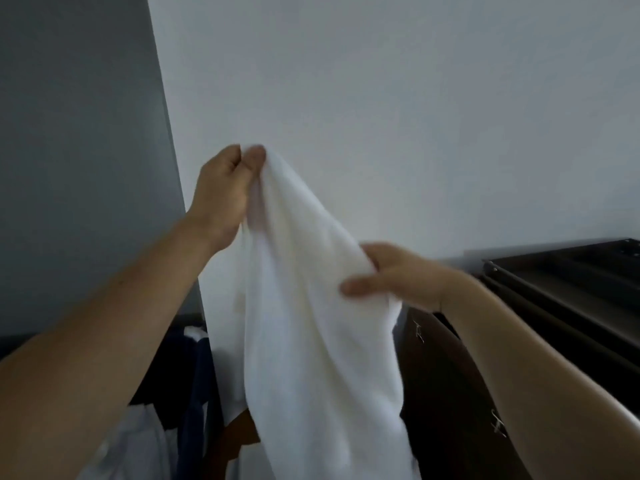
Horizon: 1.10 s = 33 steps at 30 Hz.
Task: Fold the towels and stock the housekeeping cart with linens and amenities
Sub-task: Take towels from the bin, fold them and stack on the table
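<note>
A white towel [311, 323] hangs in the air in front of a pale wall, draping down past the bottom of the view. My left hand [225, 192] is raised and pinches the towel's top corner between thumb and fingers. My right hand [391, 275] is lower and to the right, gripping the towel's edge with the thumb on the near side. The towel sags in loose folds between the two hands.
A dark cart or shelf unit [571, 292] with a flat top tray stands at the right. Its dark brown side panel [446, 393] lies behind the towel. Dark blue and white fabric [194, 368] sits low at the left, by a grey wall [76, 150].
</note>
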### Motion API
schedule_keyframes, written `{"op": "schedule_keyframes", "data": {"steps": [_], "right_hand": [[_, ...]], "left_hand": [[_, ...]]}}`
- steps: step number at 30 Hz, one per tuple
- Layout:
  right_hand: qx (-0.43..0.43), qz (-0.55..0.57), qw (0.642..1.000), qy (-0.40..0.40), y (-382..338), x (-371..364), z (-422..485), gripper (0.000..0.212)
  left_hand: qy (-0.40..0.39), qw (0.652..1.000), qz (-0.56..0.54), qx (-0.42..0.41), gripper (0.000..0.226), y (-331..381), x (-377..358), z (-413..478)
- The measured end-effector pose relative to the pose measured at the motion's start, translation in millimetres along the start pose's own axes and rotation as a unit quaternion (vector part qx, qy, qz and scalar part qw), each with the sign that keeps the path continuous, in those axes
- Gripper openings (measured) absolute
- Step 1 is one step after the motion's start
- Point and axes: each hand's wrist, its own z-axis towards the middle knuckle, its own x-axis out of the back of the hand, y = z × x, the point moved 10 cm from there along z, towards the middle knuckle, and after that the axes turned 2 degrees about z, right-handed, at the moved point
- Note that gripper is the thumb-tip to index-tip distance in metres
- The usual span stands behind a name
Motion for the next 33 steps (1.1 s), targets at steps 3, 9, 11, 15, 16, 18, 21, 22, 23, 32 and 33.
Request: {"op": "schedule_keyframes", "data": {"steps": [3,9,11,15,16,18,21,22,23,32,33], "right_hand": [[-0.039,-0.093,0.995,-0.004,20,1,-3,0.032],[0.113,0.002,0.988,0.107,-26,23,0,0.029],[0.088,0.037,0.992,0.084,8,-2,0,0.035],[0.068,0.105,0.985,0.123,59,-22,-11,0.035],[0.068,0.082,0.983,0.15,65,-22,-14,0.035],[0.082,0.027,0.978,0.192,73,-25,-21,0.034],[0.102,-0.028,0.978,0.177,73,-40,-27,0.018],[0.104,-0.026,0.982,0.159,74,-46,-27,0.027],[0.107,-0.016,0.982,0.152,75,-48,-27,0.042],[0.059,-0.086,0.981,0.164,132,-34,-31,0.018],[0.06,-0.108,0.979,0.163,135,-36,-32,0.018]], "left_hand": [[-0.062,0.997,0.039,0.033,0.035,-36,-13,-15],[-0.042,0.998,-0.001,0.046,0.027,-33,-11,-14],[-0.057,0.998,0.012,0.026,0.031,-28,-13,-17],[-0.118,0.991,0.059,-0.02,0.027,-19,-29,-34],[-0.117,0.991,0.062,-0.03,0.025,-16,-30,-35],[-0.11,0.99,0.069,-0.055,0.024,-6,-30,-34],[-0.122,0.983,0.097,-0.093,0.024,10,-37,-34],[-0.124,0.982,0.104,-0.099,0.026,12,-39,-34],[-0.118,0.981,0.111,-0.102,0.029,11,-38,-33],[-0.001,0.991,0.132,-0.001,0.034,-51,8,-18],[0.008,0.99,0.141,0.005,0.035,-55,11,-16]]}}
